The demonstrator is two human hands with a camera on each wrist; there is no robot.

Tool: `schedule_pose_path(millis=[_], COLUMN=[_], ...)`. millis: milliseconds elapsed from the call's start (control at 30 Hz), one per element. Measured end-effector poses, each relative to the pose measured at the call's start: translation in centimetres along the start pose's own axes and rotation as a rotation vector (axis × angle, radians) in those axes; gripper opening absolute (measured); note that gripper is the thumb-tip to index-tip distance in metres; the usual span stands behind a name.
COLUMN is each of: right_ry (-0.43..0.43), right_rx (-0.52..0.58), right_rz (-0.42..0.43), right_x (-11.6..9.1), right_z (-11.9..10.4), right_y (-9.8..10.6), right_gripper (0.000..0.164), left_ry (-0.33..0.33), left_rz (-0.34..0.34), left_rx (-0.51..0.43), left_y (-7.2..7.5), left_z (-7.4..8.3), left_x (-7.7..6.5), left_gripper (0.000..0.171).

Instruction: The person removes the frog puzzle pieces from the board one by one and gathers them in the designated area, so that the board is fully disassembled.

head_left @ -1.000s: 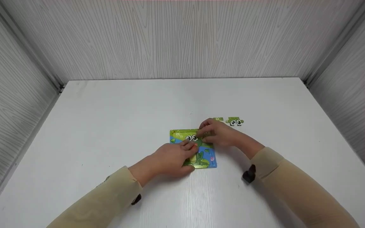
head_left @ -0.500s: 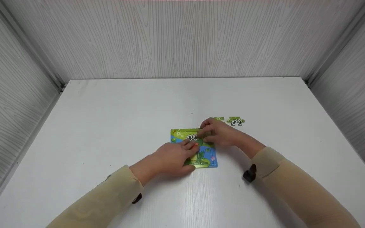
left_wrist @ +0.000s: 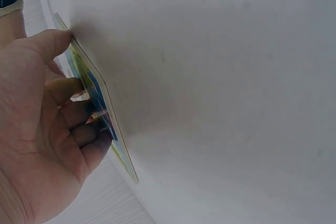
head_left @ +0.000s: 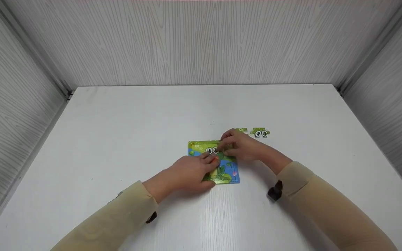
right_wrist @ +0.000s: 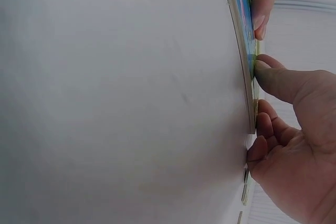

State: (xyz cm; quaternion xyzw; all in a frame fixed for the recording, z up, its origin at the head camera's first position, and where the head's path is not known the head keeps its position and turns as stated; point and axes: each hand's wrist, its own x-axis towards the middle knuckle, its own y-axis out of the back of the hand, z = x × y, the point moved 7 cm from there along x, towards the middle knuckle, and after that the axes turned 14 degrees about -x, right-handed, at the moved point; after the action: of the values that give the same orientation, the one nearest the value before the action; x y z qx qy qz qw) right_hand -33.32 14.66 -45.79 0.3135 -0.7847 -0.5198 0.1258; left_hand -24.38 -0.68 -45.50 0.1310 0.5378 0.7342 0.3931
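Observation:
A square frog puzzle board (head_left: 234, 176), green and blue with a raised frame, lies flat on the table. My left hand (head_left: 190, 174) rests on its left and middle part, fingers stretched over the picture and thumb at the near edge. In the left wrist view the same thumb (left_wrist: 52, 43) touches the board's edge. My right hand (head_left: 244, 145) bends over the upper right corner, its thumb and forefinger close together on a green puzzle piece (head_left: 228, 148), mostly hidden. In the right wrist view the right thumb (right_wrist: 278, 82) presses on the board's face.
Behind the right hand lie two loose puzzle pieces: a green one with frog eyes (head_left: 260, 132) and a partly covered green one (head_left: 242, 130). The white table (head_left: 134, 118) is enclosed by a wood-grain back wall (head_left: 201, 42) and side walls.
Both hands keep nearly the same place on the puzzle board. The whole head view has shifted very slightly.

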Motion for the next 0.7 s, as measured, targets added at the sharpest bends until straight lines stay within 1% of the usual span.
schedule_pose_path(millis=[200, 467, 700], right_ry=[0.015, -0.006, 0.009], right_rx=[-0.008, 0.020, 0.026], right_rz=[0.006, 0.003, 0.028], right_x=[0.04, 0.08, -0.09], right_z=[-0.18, -0.11, -0.29], right_y=[0.08, -0.03, 0.05], right_gripper=[0.021, 0.019, 0.017], left_ry=[0.005, 0.008, 0.004], left_rz=[-0.003, 0.000, 0.001], left_rx=[0.008, 0.005, 0.001], left_y=[0.01, 0.12, 0.06], left_z=[-0.04, 0.02, 0.04], left_x=[-0.01, -0.12, -0.16], left_gripper=[0.075, 0.074, 0.073])
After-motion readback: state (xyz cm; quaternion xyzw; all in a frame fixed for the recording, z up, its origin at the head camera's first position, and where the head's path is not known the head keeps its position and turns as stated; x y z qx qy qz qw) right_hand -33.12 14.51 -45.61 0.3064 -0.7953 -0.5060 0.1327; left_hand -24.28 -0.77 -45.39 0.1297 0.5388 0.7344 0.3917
